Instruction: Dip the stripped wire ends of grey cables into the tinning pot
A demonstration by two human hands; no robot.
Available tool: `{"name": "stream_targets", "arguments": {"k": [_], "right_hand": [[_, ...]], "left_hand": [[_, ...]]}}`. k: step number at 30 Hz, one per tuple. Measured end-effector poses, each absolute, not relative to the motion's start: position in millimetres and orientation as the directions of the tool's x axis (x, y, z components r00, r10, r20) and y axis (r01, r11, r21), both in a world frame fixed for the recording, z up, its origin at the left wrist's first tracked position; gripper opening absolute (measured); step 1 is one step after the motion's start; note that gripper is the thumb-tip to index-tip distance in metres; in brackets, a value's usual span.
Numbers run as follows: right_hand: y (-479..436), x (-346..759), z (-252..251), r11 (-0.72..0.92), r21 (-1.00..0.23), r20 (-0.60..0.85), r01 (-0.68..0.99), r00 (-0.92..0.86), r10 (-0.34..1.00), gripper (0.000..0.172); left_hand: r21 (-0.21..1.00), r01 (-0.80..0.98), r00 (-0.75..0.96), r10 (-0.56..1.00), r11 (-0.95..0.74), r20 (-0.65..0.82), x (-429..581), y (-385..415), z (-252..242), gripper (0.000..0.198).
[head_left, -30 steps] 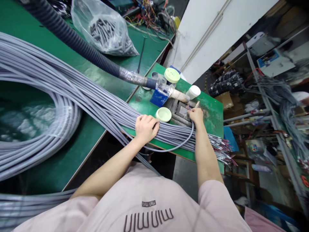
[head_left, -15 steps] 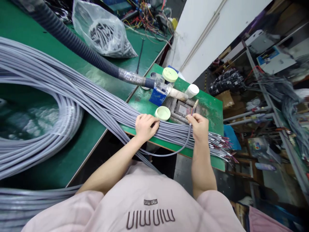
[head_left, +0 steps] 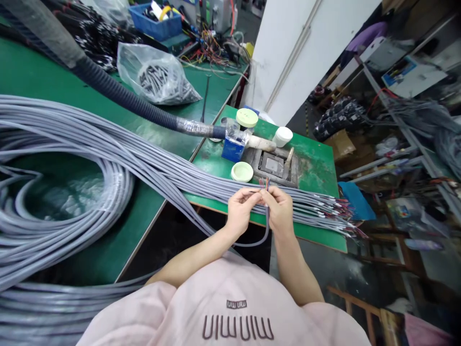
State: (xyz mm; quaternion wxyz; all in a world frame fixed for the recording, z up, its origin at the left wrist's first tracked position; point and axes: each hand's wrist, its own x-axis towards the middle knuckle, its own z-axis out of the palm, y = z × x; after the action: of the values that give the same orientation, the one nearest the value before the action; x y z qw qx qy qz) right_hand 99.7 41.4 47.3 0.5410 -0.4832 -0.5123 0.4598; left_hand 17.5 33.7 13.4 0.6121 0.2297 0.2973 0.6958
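Grey cable in hand: a single grey cable (head_left: pixel 267 222) rises between the hands just over the bench's front edge, and its stripped end shows thin coloured cores (head_left: pixel 264 183); below the hands it sags in a loop past the edge.

Right hand: the right hand (head_left: pixel 280 209) is closed in a narrow pinch on the grey cable near the stripped end; its fingers hide the exact hold.

Left hand: the left hand (head_left: pixel 242 210) sits just beside the right, its fingertips (head_left: pixel 255 191) reaching in at the coloured cores. Whether they pinch anything cannot be told, as the fingers cover the spot.

Cores: too thin and too small to count or to sort by colour.

Bundle: a bundle of grey cables (head_left: pixel 306 204) lies across the green workbench (head_left: pixel 317 178) just behind the hands, with wire ends (head_left: pixel 340 212) fanning past the bench's right edge; to the left it runs into a large coil (head_left: pixel 68 192) on the neighbouring bench.

Nearby: a pale green lid (head_left: pixel 242 171) lies beside a metal tray (head_left: pixel 273 165), near a white cap (head_left: pixel 283 136), a blue box (head_left: pixel 233 149) and a ribbed dark hose (head_left: pixel 122 103).

Farther off: a clear bag of grey pieces (head_left: pixel 154 77) and a tangle of coloured wires (head_left: pixel 216 53); the shelves at right are blurred and hard to make out.

Cut off: a pink shirt (head_left: pixel 223 307) fills the bottom edge, and the coil runs out of frame at the left.
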Motion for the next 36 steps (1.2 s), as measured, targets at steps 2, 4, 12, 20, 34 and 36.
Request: {"name": "stream_targets", "arguments": {"k": [2, 4, 12, 20, 34, 36], "right_hand": [[38, 104, 44, 0.075, -0.995, 0.075, -0.063, 0.007, 0.997, 0.025], [32, 110, 40, 0.033, -0.997, 0.038, -0.069, -0.083, 0.996, 0.016], [4, 123, 27, -0.048, -0.974, -0.019, -0.221, -0.132, 0.991, 0.029], [-3, 118, 28, -0.08, -0.971, -0.061, -0.225, -0.091, 0.994, 0.041], [20, 141, 84, 0.47, -0.41, 0.48, 0.782, -0.254, 0.84, 0.027], [24, 138, 85, 0.489, -0.368, 0.46, 0.791, -0.302, 0.835, 0.03]], "left_hand": [[0.748, -0.65, -0.201, 0.98, -0.134, 0.001, 14, 36, 15, 0.018], [0.808, -0.53, -0.3, 0.948, -0.257, 0.105, 5, 39, 15, 0.012], [0.594, 0.102, -0.07, 0.59, -0.798, 0.805, -16, 42, 12, 0.011], [0.88, -0.475, 0.123, 0.99, 0.0, 0.067, -1, 28, 2, 0.032], [0.982, -0.179, 0.303, 0.946, -0.065, 0.118, 0, 14, -2, 0.028], [0.986, -0.14, 0.29, 0.948, -0.095, 0.133, -1, 12, 1, 0.025]]}}
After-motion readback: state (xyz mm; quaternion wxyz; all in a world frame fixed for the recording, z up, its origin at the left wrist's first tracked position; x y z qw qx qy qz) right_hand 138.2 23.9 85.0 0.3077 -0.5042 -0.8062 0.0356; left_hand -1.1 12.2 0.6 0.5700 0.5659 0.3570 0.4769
